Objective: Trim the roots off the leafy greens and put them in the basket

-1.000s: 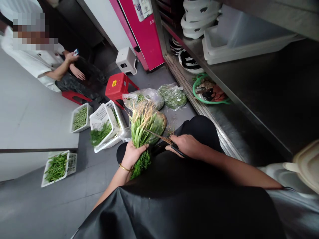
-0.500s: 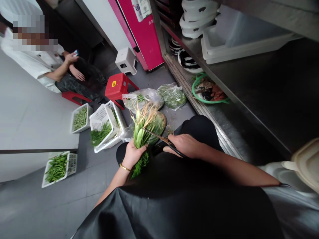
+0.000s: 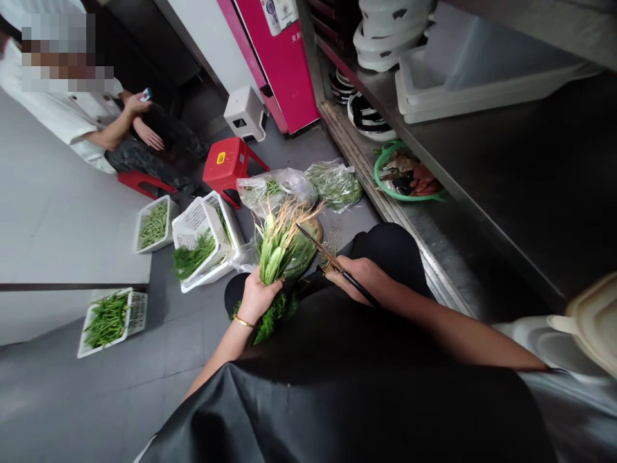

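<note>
From the head camera I see my left hand [image 3: 255, 297] clenched round a bunch of herbs [image 3: 276, 247], roots up and leafy ends hanging below my fist, held over my dark-clad lap. My right hand [image 3: 359, 278] grips a pair of scissors [image 3: 324, 249], blades pointing up and left, their tips beside the pale roots; I cannot tell whether the blades touch them. Behind the bunch, on the grey floor, lies a clear bag of greens [image 3: 277, 188] with a second bag [image 3: 336, 184] just beside it. Left of them sits a white basket [image 3: 202, 226] holding trimmed herbs, with two smaller baskets of green beans [image 3: 153, 224] [image 3: 108, 318] farther left. A red stool [image 3: 227, 161] stands beyond, and a seated person [image 3: 103, 125] holds a phone at the top left corner.
</note>
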`<act>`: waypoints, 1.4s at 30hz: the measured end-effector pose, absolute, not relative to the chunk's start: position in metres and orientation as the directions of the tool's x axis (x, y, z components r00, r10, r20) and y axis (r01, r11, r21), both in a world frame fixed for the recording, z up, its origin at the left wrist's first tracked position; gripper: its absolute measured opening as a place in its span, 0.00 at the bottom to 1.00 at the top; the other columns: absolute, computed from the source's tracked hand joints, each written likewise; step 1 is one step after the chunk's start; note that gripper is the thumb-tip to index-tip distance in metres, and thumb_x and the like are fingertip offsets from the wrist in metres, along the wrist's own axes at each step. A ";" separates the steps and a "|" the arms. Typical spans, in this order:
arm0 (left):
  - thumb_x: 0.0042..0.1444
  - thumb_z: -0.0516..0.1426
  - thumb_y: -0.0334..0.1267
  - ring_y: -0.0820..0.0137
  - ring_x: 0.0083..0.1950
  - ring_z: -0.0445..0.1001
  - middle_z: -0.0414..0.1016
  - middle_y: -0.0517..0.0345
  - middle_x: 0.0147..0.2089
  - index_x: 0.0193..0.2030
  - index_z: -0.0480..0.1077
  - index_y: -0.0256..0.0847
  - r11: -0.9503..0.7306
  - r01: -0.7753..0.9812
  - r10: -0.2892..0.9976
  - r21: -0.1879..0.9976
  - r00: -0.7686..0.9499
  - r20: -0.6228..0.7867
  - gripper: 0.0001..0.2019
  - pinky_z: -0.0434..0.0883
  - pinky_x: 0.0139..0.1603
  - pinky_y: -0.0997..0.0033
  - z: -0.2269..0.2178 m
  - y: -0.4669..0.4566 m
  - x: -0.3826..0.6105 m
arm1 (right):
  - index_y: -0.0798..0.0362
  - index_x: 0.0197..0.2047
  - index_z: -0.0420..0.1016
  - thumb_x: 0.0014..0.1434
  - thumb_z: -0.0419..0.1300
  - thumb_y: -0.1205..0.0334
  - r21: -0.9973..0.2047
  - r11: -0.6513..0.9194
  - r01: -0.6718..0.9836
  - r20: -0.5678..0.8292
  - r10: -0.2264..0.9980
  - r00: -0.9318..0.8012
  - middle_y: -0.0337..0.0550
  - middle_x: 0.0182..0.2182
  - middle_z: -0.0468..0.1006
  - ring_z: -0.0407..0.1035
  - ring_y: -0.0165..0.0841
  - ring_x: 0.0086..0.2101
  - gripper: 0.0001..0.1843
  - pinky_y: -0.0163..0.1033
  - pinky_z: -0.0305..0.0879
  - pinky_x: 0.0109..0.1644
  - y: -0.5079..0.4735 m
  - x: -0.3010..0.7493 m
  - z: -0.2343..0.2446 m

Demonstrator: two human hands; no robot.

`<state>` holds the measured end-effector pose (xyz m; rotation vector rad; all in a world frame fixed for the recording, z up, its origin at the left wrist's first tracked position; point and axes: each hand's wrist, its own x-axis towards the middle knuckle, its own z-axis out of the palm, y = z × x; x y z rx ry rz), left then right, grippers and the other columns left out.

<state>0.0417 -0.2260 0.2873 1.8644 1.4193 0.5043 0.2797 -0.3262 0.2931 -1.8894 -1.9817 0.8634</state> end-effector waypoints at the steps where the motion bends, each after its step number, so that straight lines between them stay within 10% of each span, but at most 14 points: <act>1: 0.41 0.61 0.36 0.62 0.40 0.76 0.78 0.52 0.38 0.38 0.70 0.38 -0.138 0.658 0.942 0.740 0.317 -0.107 0.15 0.72 0.47 0.62 0.287 -0.226 0.041 | 0.54 0.38 0.67 0.64 0.43 0.45 -0.577 -0.022 0.817 -0.212 0.969 -0.123 0.48 0.31 0.79 0.74 0.38 0.34 0.22 0.36 0.55 0.31 -0.326 0.280 0.295; 14: 0.41 0.58 0.30 0.62 0.37 0.77 0.78 0.56 0.33 0.45 0.72 0.41 -0.271 0.776 0.931 0.570 0.362 -0.049 0.20 0.72 0.43 0.66 0.284 -0.229 0.038 | 0.56 0.42 0.67 0.63 0.41 0.39 -0.459 0.060 0.886 -0.284 0.935 -0.211 0.53 0.34 0.79 0.75 0.45 0.36 0.28 0.40 0.59 0.34 -0.319 0.278 0.300; 24: 0.39 0.61 0.34 0.62 0.40 0.76 0.78 0.55 0.35 0.36 0.72 0.39 -0.145 0.658 0.946 0.739 0.310 -0.091 0.13 0.72 0.49 0.63 0.291 -0.223 0.039 | 0.55 0.40 0.66 0.63 0.42 0.40 -0.475 0.049 0.879 -0.294 0.932 -0.211 0.51 0.32 0.78 0.74 0.42 0.35 0.26 0.38 0.55 0.33 -0.337 0.292 0.288; 42: 0.39 0.60 0.31 0.63 0.41 0.77 0.79 0.53 0.39 0.36 0.71 0.40 -0.194 0.679 0.945 0.708 0.323 -0.052 0.13 0.72 0.50 0.65 0.291 -0.226 0.038 | 0.55 0.40 0.66 0.63 0.41 0.41 -0.452 0.004 0.892 -0.306 0.939 -0.159 0.53 0.34 0.79 0.75 0.46 0.36 0.27 0.41 0.60 0.35 -0.323 0.282 0.291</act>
